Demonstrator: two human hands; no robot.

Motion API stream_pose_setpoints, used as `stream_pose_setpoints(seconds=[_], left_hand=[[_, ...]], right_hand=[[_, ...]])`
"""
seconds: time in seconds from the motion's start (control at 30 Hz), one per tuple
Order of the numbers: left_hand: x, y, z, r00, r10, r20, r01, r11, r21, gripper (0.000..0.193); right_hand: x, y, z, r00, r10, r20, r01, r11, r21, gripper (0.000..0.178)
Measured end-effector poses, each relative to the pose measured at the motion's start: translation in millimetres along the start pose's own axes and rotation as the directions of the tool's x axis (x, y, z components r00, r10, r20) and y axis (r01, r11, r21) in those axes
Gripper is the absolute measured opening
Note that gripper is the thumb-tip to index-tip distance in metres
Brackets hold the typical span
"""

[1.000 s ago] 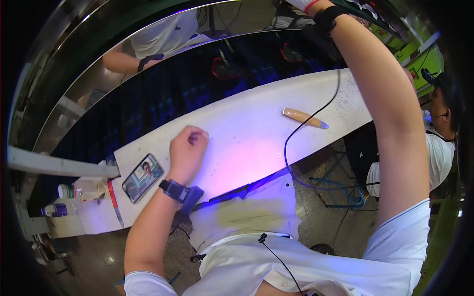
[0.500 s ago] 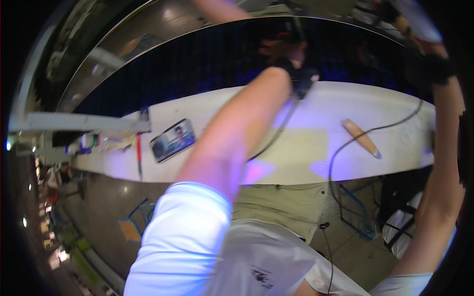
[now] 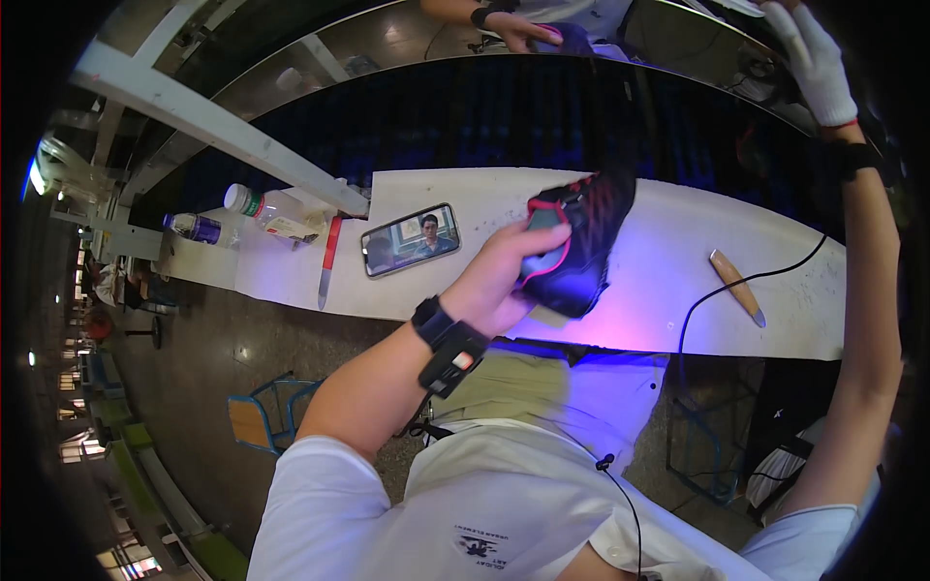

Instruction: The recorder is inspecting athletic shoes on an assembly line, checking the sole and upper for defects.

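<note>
Gripped in the bare left hand (image 3: 494, 281), a black shoe upper with red trim (image 3: 578, 242) is held up just above the white worktable (image 3: 668, 261); the fingers curl around its near left side and the thumb presses on the dark panel facing the camera, so the hand is closed firmly on it. A black watch-like band with a small tag (image 3: 448, 351) sits on that wrist. The shoe upper hangs over the middle of the table, tilted with its opening up and to the right, and a violet glow falls on the table surface just beneath and to the right of it.

High at the far right, the right hand (image 3: 816, 53) wears a white glove with a red cuff and is raised well above the table; its fingers look spread rather than closed, and whether they touch anything cannot be told at the picture's rim.

Left of the shoe upper, a phone (image 3: 411, 239) lies flat with its screen lit. Further left lie a red-handled blade (image 3: 327, 259), a clear bottle on its side (image 3: 271, 208) and a smaller purple-capped bottle (image 3: 194, 229). On the right part of the table rests a wooden-handled knife (image 3: 736, 287), with a black cable (image 3: 736, 286) curving past it and over the near edge. At the far side another person's hand (image 3: 518, 29) rests on something dark
</note>
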State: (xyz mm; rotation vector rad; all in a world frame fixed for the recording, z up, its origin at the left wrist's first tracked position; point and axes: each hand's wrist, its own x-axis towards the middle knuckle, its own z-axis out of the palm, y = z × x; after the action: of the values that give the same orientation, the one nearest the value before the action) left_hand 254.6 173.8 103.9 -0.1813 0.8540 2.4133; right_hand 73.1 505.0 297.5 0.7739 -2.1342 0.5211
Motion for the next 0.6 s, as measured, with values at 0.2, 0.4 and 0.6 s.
stream_pose_setpoints(seconds=[0.2, 0.4, 0.6], left_hand=[[-56.5, -5.8, -31.4, 0.904, 0.363, -0.224, -0.102, 0.693, 0.713, 0.060], [-72.3, -23.1, -41.3, 0.804, 0.423, 0.419, -0.063, -0.640, 0.766, 0.077], [-16.4, -7.3, 2.3, 0.897, 0.269, 0.351, -0.150, -0.562, 0.814, 0.076]], right_hand=[[-16.8, -24.3, -3.1, 0.999, 0.003, -0.035, -0.007, 0.994, -0.111, 0.038], [-72.0, -81.2, -94.7, 0.927, -0.372, 0.052, 0.358, 0.835, -0.418, 0.028], [-173.1, -172.1, -179.5, 0.987, 0.158, -0.005, -0.144, 0.913, 0.382, 0.031]])
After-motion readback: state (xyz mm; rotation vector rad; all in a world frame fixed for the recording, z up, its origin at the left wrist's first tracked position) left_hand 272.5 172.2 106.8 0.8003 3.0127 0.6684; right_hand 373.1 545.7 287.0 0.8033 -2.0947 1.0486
